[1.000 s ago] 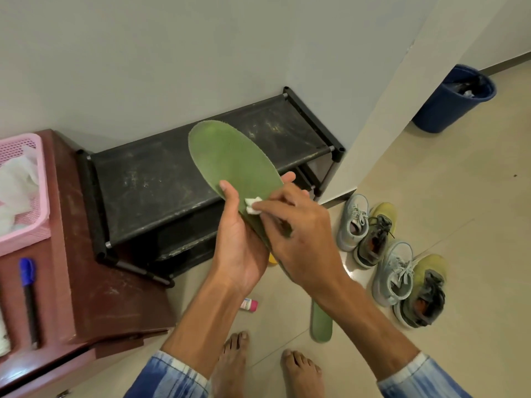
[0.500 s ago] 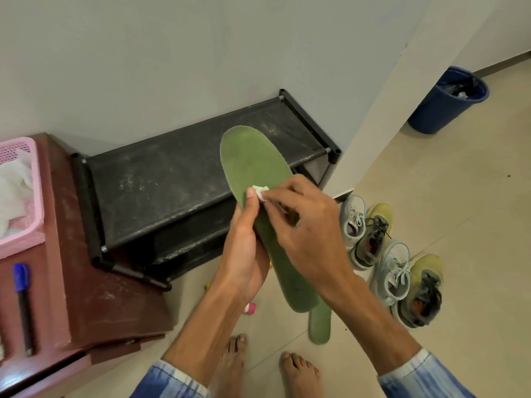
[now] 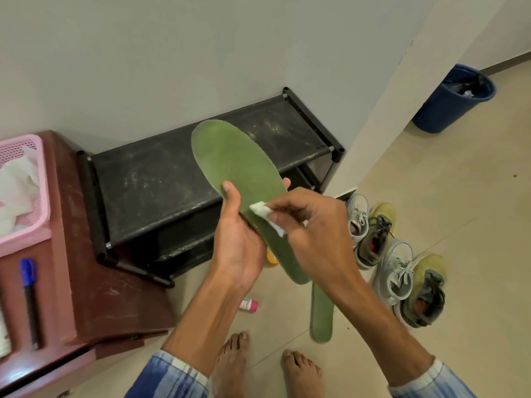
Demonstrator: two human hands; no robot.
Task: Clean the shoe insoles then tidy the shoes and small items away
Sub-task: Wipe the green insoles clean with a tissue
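Left hand gripping green insole mid-length, toe pointing up-left; right hand pinching white wipe, pressing on insole centre.

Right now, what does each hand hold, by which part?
Left hand grips the flat green insole at its middle; right hand pinches a small white wipe.

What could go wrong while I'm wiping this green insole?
The left hand grips the insole near its middle, so the free toe end may bend away from the white wipe. The second insole and the pink-and-white bottle lie by the bare feet; a step could dirty or kick them.
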